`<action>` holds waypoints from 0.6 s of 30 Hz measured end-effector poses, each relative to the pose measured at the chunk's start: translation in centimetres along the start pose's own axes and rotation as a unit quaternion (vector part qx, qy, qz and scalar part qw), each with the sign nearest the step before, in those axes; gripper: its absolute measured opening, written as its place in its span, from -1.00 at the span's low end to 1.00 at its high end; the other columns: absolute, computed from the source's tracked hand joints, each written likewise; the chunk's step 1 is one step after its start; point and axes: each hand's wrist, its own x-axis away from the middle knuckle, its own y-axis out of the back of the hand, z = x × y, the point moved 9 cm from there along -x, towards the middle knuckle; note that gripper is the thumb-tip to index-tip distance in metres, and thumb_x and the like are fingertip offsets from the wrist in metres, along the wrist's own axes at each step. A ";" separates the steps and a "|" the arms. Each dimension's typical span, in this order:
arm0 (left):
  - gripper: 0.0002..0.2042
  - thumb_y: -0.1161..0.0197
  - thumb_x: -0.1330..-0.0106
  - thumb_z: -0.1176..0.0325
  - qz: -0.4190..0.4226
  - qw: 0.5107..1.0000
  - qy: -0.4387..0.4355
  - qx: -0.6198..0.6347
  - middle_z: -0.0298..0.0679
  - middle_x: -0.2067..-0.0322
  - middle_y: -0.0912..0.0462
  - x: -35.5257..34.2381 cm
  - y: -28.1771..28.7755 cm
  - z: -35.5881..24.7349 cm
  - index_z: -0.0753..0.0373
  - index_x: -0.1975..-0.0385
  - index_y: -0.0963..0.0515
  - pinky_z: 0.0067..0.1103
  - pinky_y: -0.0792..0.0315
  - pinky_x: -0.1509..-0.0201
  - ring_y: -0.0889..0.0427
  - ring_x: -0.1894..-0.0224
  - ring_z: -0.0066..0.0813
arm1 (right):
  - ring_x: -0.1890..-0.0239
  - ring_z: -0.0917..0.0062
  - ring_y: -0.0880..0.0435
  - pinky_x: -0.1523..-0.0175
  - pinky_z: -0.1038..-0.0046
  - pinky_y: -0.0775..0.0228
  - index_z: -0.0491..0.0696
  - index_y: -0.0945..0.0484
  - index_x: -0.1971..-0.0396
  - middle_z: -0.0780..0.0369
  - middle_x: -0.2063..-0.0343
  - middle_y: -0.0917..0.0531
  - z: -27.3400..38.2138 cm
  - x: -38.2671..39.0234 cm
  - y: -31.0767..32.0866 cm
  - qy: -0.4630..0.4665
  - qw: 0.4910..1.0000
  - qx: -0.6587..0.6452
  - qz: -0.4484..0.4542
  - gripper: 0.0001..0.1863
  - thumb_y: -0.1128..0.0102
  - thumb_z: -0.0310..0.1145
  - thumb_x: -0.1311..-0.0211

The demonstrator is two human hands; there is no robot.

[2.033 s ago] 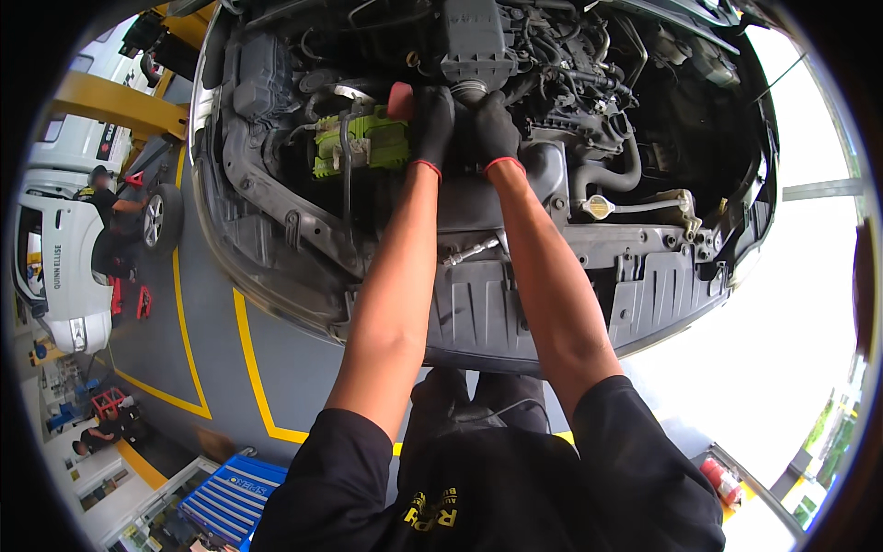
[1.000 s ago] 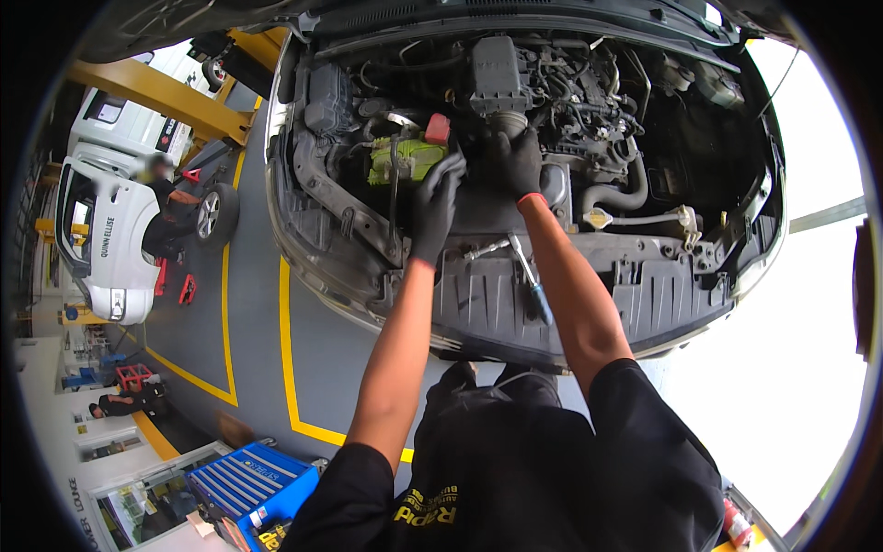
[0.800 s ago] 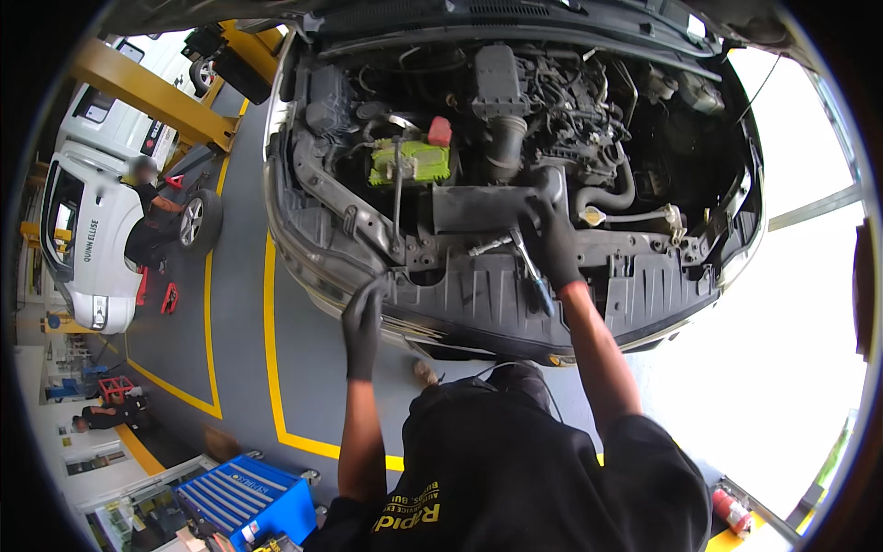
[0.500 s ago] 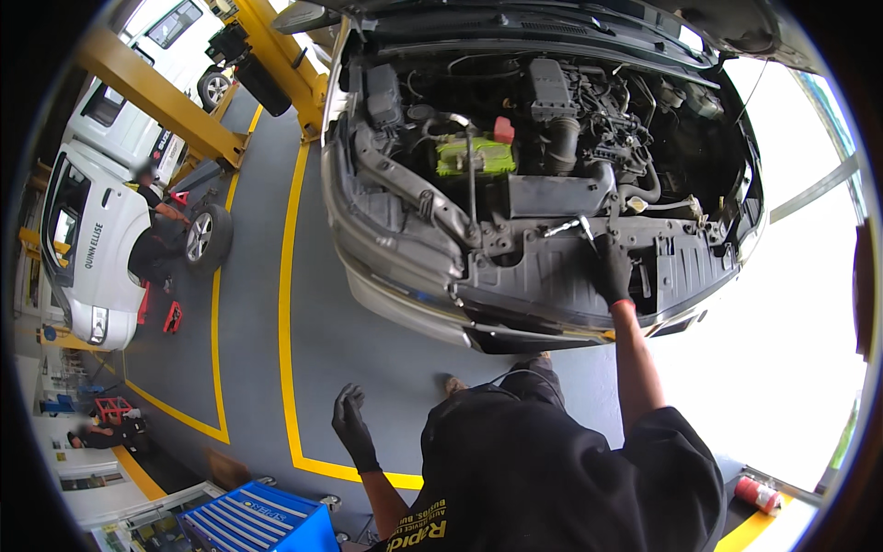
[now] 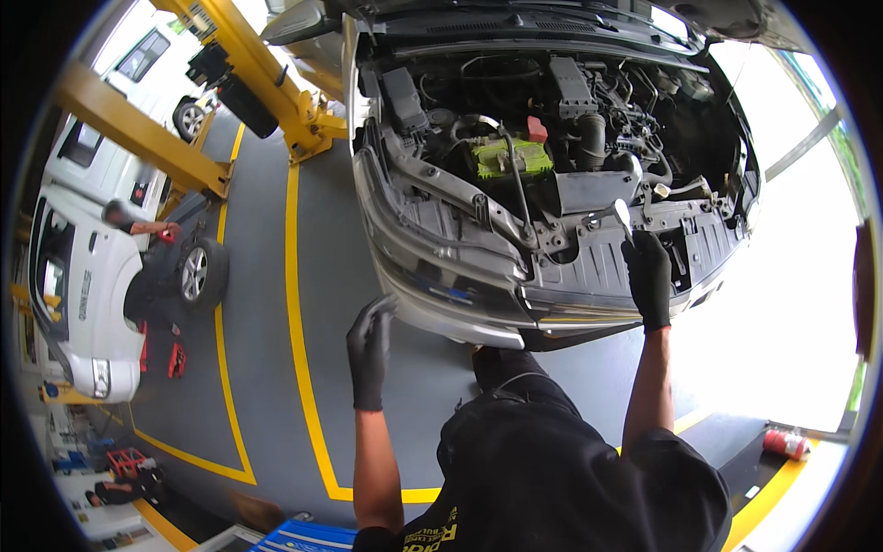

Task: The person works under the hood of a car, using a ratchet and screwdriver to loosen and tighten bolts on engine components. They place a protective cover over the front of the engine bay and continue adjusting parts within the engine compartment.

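My right hand (image 5: 649, 279), in a black glove, is closed round the handle of a shiny ratchet wrench (image 5: 623, 219). The ratchet is lifted above the front panel (image 5: 589, 267) of a car with its hood up. My left hand (image 5: 370, 348), gloved in black too, hangs in the air left of the front bumper (image 5: 437, 308); its fingers are loosely extended, slightly blurred, and nothing shows in them. In the engine bay sit a battery with a bright green cover (image 5: 510, 159), a red cap (image 5: 536, 129) beside it and a black air intake box (image 5: 596, 191).
A yellow lift post (image 5: 290, 101) stands left of the car, and yellow lines (image 5: 294, 322) cross the grey floor. Farther left, a person crouches by a wheel (image 5: 202, 274) and a white vehicle (image 5: 87, 304). A blue tool cabinet (image 5: 308, 535) is at the lower edge; a red cylinder (image 5: 787, 445) lies lower right.
My right hand has raised the ratchet off the front panel. My left hand has come up and forward toward the bumper. The view has shifted, and my body has turned somewhat.
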 end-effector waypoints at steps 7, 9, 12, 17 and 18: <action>-0.54 -0.31 -0.61 0.38 0.268 0.906 -0.273 -0.179 -0.02 -0.36 -0.69 -20.9 -14.6 -6.9 0.27 -0.46 -0.56 -0.31 -0.51 -0.51 -0.69 -0.39 -0.16 | 0.36 0.65 -0.69 0.25 0.48 -0.53 -0.19 -0.74 -0.11 0.22 0.26 -0.78 9.3 -3.3 -8.9 -0.016 0.996 -0.079 0.046 -0.71 -0.43 -0.50 -0.45; -0.46 -0.38 -0.56 0.38 0.276 0.872 -0.342 -0.214 0.00 -0.41 -0.63 -24.6 -17.4 -8.0 0.21 -0.52 -0.52 -0.29 -0.51 -0.50 -0.67 -0.42 -0.09 | 0.32 0.60 -0.72 0.19 0.45 -0.56 -0.19 -0.74 -0.11 0.18 0.21 -0.80 12.3 -5.3 -12.6 0.012 0.995 -0.085 0.042 -0.71 -0.43 -0.51 -0.46; -0.40 -0.43 -0.53 0.35 0.328 0.839 -0.364 -0.238 0.00 -0.45 -0.59 -30.5 -19.9 -7.5 0.15 -0.56 -0.47 -0.27 -0.54 -0.46 -0.65 -0.42 0.00 | 0.14 0.42 -0.85 0.00 0.32 -0.62 -0.17 -0.75 -0.13 0.07 0.14 -0.81 16.8 -10.0 -17.5 0.019 0.991 -0.105 0.085 -0.69 -0.42 -0.53 -0.42; -0.73 -0.41 -0.49 0.51 0.363 0.843 -0.368 -0.147 -0.10 0.11 -0.88 -42.1 -24.8 -6.9 0.29 -0.14 -0.74 -0.38 -0.67 -0.14 -0.88 0.03 -0.14 | 0.16 0.30 -0.85 -0.02 0.25 -0.62 -0.16 -0.75 -0.06 0.01 0.20 -0.77 17.0 -18.3 -19.9 0.095 0.995 0.013 0.020 -0.78 -0.38 -0.43 -0.52; -0.74 -0.40 -0.49 0.53 0.375 0.846 -0.359 -0.128 -0.09 0.10 -0.88 -44.1 -26.3 -6.8 0.30 -0.13 -0.74 -0.38 -0.67 -0.14 -0.88 0.03 -0.18 | 0.17 0.25 -0.85 -0.01 0.24 -0.63 -0.16 -0.75 -0.04 0.01 0.22 -0.78 15.3 -19.9 -20.5 0.058 0.997 0.016 0.050 -0.79 -0.38 -0.41 -0.54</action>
